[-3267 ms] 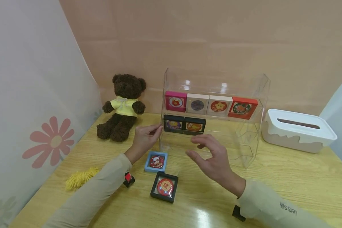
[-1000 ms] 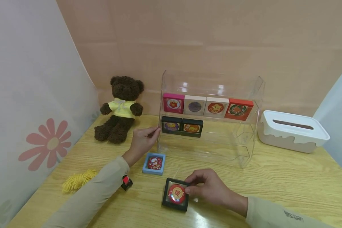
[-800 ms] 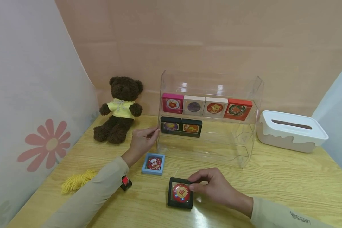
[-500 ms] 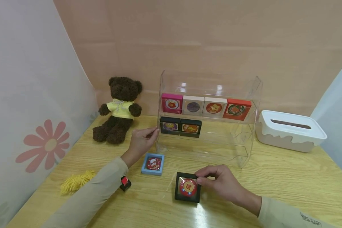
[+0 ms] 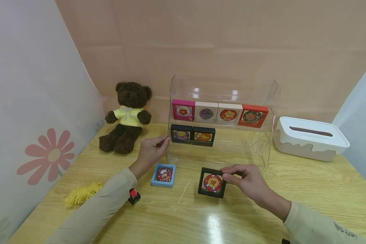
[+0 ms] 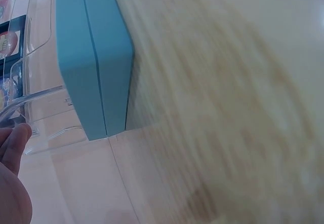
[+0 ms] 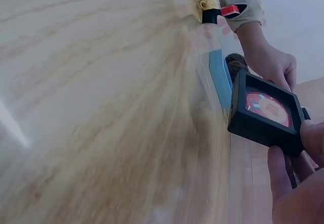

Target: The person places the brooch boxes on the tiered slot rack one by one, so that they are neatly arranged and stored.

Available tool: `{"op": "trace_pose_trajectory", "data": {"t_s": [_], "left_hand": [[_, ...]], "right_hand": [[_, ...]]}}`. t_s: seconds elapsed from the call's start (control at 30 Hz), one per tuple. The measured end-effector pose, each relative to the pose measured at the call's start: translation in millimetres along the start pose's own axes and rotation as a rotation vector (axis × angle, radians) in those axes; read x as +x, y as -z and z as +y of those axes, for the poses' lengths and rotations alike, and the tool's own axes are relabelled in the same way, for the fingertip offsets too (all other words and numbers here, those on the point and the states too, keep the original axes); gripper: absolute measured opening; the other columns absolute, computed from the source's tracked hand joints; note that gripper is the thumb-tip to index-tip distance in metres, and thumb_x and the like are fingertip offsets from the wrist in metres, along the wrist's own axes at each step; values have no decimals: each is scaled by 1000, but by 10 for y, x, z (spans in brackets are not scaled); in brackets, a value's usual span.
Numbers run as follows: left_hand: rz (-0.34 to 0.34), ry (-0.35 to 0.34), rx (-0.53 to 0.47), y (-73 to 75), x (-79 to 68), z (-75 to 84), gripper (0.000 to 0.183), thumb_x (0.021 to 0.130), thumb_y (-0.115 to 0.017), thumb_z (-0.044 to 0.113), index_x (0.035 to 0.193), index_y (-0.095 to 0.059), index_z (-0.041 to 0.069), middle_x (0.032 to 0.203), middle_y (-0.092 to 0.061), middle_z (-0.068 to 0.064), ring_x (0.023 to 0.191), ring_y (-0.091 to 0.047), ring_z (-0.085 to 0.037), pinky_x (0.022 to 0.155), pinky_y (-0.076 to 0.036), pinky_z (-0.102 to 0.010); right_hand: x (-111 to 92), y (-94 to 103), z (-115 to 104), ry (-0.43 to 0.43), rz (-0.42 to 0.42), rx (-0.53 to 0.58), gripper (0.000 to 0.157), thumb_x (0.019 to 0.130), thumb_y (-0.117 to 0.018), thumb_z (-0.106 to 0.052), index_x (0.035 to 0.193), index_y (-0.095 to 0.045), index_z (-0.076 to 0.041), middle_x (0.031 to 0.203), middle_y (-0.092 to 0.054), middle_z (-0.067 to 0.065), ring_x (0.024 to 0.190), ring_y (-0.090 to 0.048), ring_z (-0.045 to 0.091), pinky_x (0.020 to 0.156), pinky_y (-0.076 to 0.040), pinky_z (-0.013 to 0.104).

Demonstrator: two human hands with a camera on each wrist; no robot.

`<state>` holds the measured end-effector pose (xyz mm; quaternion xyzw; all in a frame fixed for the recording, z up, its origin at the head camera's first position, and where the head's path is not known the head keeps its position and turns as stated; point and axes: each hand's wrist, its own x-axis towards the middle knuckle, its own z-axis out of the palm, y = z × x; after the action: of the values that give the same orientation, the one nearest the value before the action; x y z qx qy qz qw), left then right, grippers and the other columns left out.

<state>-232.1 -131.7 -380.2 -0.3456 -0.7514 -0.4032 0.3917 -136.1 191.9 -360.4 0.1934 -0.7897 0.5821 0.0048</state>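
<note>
In the head view my right hand (image 5: 256, 184) pinches a black square display frame (image 5: 211, 183) by its upper right edge. It holds a round red badge and hangs tilted above the table, in front of the clear acrylic rack (image 5: 231, 156). The right wrist view shows my thumb and fingers on either side of that black frame (image 7: 266, 115). My left hand (image 5: 150, 152) pinches the left side edge of the rack between thumb and fingers. A light blue frame (image 5: 163, 175) with a red badge lies flat below the left hand; its side (image 6: 93, 57) fills part of the left wrist view.
Pink (image 5: 183, 110), pale and red frames (image 5: 253, 116) stand on the upper tier; two black frames (image 5: 192, 135) stand on the lower tier's left. A teddy bear (image 5: 129, 117) sits left of the rack, a tissue box (image 5: 311, 139) right. Yellow yarn (image 5: 83, 195) lies front left.
My right hand has taken hold of the black frame that lay on the table. It has carried it up, right and toward the rack. The left hand has stayed at the rack's edge.
</note>
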Motion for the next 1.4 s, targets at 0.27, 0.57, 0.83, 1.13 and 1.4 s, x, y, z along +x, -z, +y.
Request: {"op": "trace_pose_trajectory", "data": {"t_s": [0.27,0.57,0.83,1.13,1.4], "left_hand": [[2,2,-16,-10,0,4,14,80,-70,-8,94,-72,-9,80,-70,-18,61,-69,-18,54,-54,-20],[-2,8,-17,-2,-9,7,14,80,-70,-8,93,-72,-10,80,-70,-18,61,-69,-18,54,-54,-20],[5,-9,4,-1,6,7,13,79,-70,-8,92,-72,-10,79,-69,-19,60,-68,-18,53,-54,-21],[-3,0,-7,-2,18,16,14,79,-70,-10,92,-71,-11,78,-69,-19,60,-68,-19,53,-54,-20],[0,5,-4,-9,9,13,14,79,-70,-9,92,-72,-10,79,-69,-19,60,-68,-19,53,-54,-20]], "right_hand": [[64,145,-22,-31,55,4,13,84,-70,-1,93,-70,9,99,-70,10,94,-64,9,75,-55,26],[181,332,-69,-31,119,-76,17,86,-69,-3,99,-71,8,102,-70,5,90,-64,7,73,-54,23],[286,466,-164,38,189,-112,20,89,-67,-6,102,-69,9,102,-69,-7,95,-61,3,74,-52,18],[379,554,-233,115,282,-127,20,89,-66,-3,103,-66,11,102,-68,-12,99,-59,2,77,-50,15],[467,564,-316,154,360,-204,13,88,-67,-2,99,-70,5,98,-69,-3,95,-60,1,75,-49,13]]}}
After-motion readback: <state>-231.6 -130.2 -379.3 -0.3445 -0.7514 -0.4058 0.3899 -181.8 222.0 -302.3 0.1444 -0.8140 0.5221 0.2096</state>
